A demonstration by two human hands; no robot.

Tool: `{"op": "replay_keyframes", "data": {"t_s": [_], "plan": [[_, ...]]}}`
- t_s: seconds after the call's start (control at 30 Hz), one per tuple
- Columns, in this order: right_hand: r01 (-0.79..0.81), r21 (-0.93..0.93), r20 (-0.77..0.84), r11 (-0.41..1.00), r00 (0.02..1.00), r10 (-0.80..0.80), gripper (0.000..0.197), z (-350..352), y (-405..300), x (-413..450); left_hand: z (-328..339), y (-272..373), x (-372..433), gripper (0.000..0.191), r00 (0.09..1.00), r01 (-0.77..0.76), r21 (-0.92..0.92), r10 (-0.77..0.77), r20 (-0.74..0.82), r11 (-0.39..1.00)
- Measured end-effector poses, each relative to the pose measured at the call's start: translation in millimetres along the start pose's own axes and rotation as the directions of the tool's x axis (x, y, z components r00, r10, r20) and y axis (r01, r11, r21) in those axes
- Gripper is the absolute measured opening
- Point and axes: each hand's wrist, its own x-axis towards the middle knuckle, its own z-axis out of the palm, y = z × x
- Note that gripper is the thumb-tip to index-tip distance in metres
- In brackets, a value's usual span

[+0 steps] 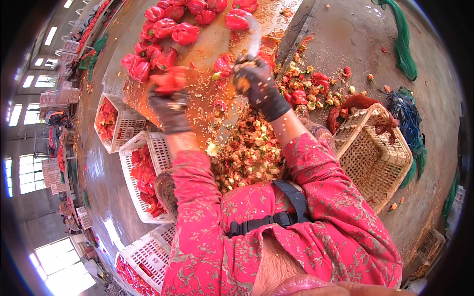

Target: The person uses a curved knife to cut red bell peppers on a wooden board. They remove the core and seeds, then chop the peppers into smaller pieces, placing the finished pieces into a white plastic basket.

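My left hand [169,111], in a dark, wet glove, grips a red bell pepper piece [168,81], blurred by motion. My right hand [256,87], gloved as well, is closed around a knife whose curved blade [254,37] points away from me, its handle hidden in the fist. A yellowish bit [242,84] shows against the right glove; whether it is held or stuck there I cannot tell. Between the hands, a red pepper [223,64] lies on the seed-strewn metal tabletop [200,100]. Whole red peppers [163,27] are heaped beyond my left hand.
Cut cores [248,155] pile up in front of my body. Crates of red pepper pieces stand at left, one white crate [163,148] close to my left forearm. At right are a tilted crate [361,162], green netting [403,48] and scraps on the wet floor [344,33].
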Motion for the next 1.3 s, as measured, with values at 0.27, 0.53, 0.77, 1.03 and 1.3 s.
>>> {"op": "replay_keyframes", "data": {"t_s": [0.27,0.53,0.77,1.03,1.3], "plan": [[-0.079,-0.571,-0.208,0.817,0.977,-0.050,0.023,-10,-18,-1,39,50,61,0.021,0.777,-0.503,0.194,0.341,0.529,0.842],[0.116,-0.985,0.075,0.130,0.956,-0.284,0.030,-22,1,7,22,-73,72,0.032,0.880,0.030,0.804,-0.398,0.261,0.593],[-0.018,-0.624,-0.081,0.781,0.996,-0.042,0.011,-15,4,7,50,-63,5,0.047,0.918,0.121,0.358,-0.241,0.314,0.926],[-0.047,-0.490,-0.028,0.870,0.999,0.039,0.012,-9,5,6,40,-75,-22,0.039,0.976,-0.032,0.634,-0.113,0.187,0.773],[0.342,-0.914,0.396,-0.218,0.869,-0.296,0.023,-10,-3,-1,20,-62,7,0.009,0.966,0.254,0.132,-0.244,-0.087,0.958]]}}
